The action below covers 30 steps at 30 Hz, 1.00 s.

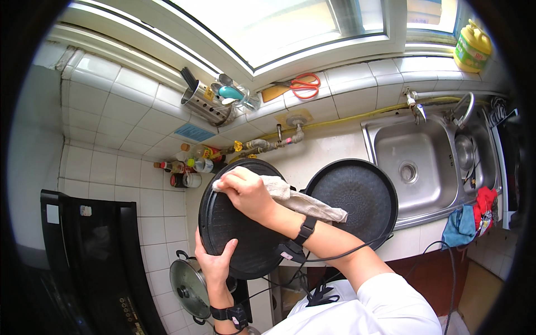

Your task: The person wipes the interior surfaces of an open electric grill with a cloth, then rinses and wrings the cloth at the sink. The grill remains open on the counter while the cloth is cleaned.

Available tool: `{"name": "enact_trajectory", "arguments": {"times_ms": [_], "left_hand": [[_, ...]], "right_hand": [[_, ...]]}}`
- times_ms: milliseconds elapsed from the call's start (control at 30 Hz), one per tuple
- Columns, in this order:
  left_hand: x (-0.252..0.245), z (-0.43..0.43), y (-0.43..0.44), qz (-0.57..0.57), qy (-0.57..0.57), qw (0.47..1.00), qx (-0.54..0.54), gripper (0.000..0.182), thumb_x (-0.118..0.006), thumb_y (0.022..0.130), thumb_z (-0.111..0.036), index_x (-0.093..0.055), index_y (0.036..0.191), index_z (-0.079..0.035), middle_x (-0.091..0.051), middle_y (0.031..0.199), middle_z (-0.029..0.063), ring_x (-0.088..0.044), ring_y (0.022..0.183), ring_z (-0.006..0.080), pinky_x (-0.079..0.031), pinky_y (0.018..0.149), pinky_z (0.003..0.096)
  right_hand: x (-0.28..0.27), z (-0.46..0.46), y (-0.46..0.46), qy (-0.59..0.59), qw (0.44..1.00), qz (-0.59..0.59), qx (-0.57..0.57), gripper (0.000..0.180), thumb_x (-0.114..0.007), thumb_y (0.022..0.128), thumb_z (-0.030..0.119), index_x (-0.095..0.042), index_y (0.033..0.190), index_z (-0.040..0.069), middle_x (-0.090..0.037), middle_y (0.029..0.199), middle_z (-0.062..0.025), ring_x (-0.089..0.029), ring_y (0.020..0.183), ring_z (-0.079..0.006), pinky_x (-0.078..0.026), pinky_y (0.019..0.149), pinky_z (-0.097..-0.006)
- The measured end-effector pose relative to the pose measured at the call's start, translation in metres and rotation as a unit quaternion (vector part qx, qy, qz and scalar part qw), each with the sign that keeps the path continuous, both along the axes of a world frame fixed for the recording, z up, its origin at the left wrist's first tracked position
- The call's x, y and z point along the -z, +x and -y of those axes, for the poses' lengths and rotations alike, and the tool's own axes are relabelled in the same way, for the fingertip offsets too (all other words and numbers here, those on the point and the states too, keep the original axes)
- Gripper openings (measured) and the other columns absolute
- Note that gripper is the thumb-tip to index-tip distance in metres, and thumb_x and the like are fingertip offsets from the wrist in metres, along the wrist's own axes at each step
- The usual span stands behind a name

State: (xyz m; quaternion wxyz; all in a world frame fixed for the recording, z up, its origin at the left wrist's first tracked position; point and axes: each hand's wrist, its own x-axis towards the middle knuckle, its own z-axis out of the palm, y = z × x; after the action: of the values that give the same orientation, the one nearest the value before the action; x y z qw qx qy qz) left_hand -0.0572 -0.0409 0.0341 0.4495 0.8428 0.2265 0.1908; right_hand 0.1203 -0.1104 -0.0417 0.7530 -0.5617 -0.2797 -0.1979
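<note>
My left hand [215,259] grips the lower left rim of a black round ribbed pan [251,247], thumb on its face and fingers behind. The pan is tilted up over the counter. In my right hand [247,192] is a pale beige cloth [310,201], its bunched end pressed on the pan's upper left rim. The cloth's loose tail trails right across a second black round pan [356,180] with a patterned inner surface. That one lies on the counter beside the sink, partly hidden by my right forearm.
Right of the pans is a steel sink [412,157] with a tap [420,111]. Bottles [201,164] and gas pipes [268,144] line the wall. Scissors [305,86] and a utensil holder [207,102] sit on the ledge. A lidded pot [188,287] stands lower left, near a black range hood [100,259].
</note>
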Motion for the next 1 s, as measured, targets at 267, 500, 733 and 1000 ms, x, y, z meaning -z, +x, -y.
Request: {"name": "enact_trajectory", "arguments": {"times_ms": [267,500,733,1000], "left_hand": [[0.0,0.001,0.0,0.005,0.009,1.0,-0.001,0.076,-0.088,0.075,-0.001,-0.053,0.142,0.004,-0.068,0.122,0.0123,-0.066,0.107,0.0208,-0.052,0.098,0.0338],[0.001,-0.002,0.0,0.003,0.027,1.0,0.005,0.076,-0.089,0.074,-0.003,-0.053,0.141,0.004,-0.068,0.121,0.0121,-0.065,0.106,0.0211,-0.052,0.097,0.0339],[0.0,-0.005,0.0,0.001,0.042,0.999,0.028,0.071,-0.089,0.075,-0.002,-0.056,0.137,0.005,-0.069,0.119,0.0107,-0.066,0.104,0.0202,-0.052,0.096,0.033],[0.0,0.003,0.0,0.002,0.022,1.0,-0.003,0.072,-0.087,0.075,-0.001,-0.054,0.139,0.005,-0.069,0.119,0.012,-0.066,0.107,0.021,-0.051,0.099,0.0341]], "right_hand": [[0.003,0.008,0.008,-0.033,0.997,-0.066,0.013,0.012,-0.077,0.081,0.0,-0.075,0.093,0.003,-0.073,0.087,-0.0122,-0.071,0.084,-0.0311,-0.057,0.076,-0.0391],[-0.007,0.0,-0.015,-0.007,0.999,-0.037,-0.028,0.016,-0.074,0.08,-0.004,-0.073,0.094,0.003,-0.073,0.088,-0.0108,-0.07,0.088,-0.03,-0.057,0.08,-0.0391],[-0.019,0.026,-0.049,0.036,0.945,-0.084,-0.315,0.014,-0.076,0.084,0.004,-0.075,0.097,0.003,-0.073,0.091,-0.0121,-0.073,0.083,-0.0284,-0.059,0.075,-0.0351],[0.004,0.022,0.0,0.005,0.972,-0.218,-0.087,0.012,-0.077,0.084,0.0,-0.075,0.096,0.0,-0.076,0.091,-0.0103,-0.074,0.085,-0.018,-0.058,0.08,-0.0305]]}}
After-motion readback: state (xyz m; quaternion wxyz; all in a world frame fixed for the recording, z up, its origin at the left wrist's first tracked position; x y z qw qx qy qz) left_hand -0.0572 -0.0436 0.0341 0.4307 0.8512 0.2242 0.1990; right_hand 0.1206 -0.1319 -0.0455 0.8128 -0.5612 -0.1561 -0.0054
